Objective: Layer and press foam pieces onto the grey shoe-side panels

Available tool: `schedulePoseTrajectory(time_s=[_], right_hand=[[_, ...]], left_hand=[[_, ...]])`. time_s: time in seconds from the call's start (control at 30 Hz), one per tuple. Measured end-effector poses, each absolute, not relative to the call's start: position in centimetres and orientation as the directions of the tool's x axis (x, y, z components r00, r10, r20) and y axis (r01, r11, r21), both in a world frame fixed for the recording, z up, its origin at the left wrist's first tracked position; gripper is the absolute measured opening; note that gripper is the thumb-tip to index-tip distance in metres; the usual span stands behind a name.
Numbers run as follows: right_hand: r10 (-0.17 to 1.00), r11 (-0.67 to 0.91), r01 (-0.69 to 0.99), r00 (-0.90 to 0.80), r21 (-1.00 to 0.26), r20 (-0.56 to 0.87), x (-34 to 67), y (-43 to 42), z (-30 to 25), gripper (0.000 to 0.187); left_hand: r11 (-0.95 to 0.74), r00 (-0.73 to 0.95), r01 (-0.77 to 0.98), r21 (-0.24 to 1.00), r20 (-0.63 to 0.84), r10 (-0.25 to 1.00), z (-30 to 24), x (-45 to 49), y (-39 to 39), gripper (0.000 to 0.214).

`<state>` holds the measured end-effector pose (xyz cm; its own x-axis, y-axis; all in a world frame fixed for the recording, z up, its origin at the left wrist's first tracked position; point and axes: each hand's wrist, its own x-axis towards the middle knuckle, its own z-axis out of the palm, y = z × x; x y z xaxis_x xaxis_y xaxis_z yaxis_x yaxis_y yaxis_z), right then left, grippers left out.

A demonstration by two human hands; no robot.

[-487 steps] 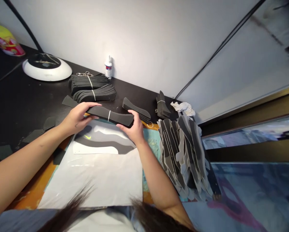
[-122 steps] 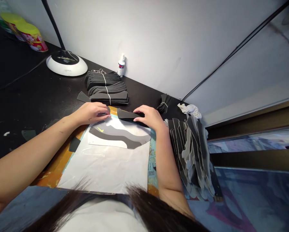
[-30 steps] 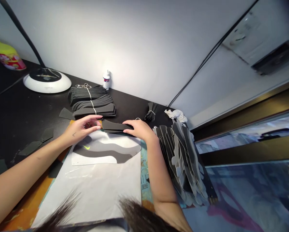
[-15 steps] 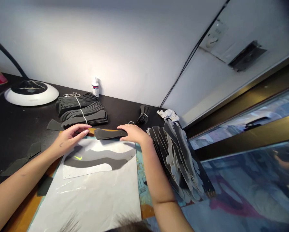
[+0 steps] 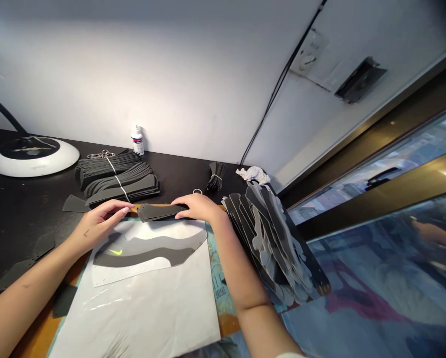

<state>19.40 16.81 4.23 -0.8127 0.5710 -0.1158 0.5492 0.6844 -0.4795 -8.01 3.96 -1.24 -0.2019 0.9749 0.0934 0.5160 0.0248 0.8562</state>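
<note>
A thin stack of dark grey cut-out pieces (image 5: 159, 213) lies fanned along the far edge of a white sheet (image 5: 144, 308). My right hand (image 5: 198, 208) has its thumb and fingers closed on the stack's right end and covers that end. Just left of the stack is my left hand (image 5: 98, 223), thumb and forefinger curved with a small gap between their tips and nothing visible in them. Nearer to me, a flat shoe-upper piece (image 5: 144, 250) in greys and white, with a small yellow-green swoosh, rests on the sheet.
Behind my left hand are tied dark strips (image 5: 120, 181), scissors (image 5: 105, 154) and a white bottle (image 5: 136, 140). A lamp base (image 5: 34, 156) stands far left. A small tied bundle (image 5: 215, 176), crumpled white tissue (image 5: 253, 174) and a large pile of grey pieces (image 5: 271, 238) are right.
The view has shifted slightly, so most things sit a little further left. My left thumb and forefinger have drawn closer together. My right hand keeps its hold on the stack's right end.
</note>
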Motion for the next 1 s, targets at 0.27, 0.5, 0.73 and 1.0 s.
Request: schedulePoseTrajectory(time_s=[0.27, 0.5, 0.73, 1.0], right_hand=[[0.587, 0.670, 0.578, -0.797, -0.466, -0.144, 19.4, 16.6, 4.6, 0.042], [0.587, 0.688, 0.581, -0.798, -0.435, -0.136, 19.4, 16.8, 4.4, 0.042], [0.584, 0.683, 0.576, -0.800, -0.448, -0.137, 19.4, 16.8, 4.4, 0.041], [0.573, 0.680, 0.571, -0.805, -0.460, -0.153, 19.3, 16.6, 4.8, 0.040]], left_hand=[[0.051, -0.176, 0.432, 0.900, 0.029, 0.984, -1.8, -8.3, 3.8, 0.060], [0.089, -0.190, 0.443, 0.892, -0.004, 0.982, -0.5, -7.1, 3.5, 0.070], [0.083, -0.188, 0.487, 0.870, 0.011, 0.982, -0.9, -7.1, 3.7, 0.067], [-0.028, -0.119, 0.542, 0.840, 0.110, 0.987, -1.9, -8.0, 3.7, 0.055]])
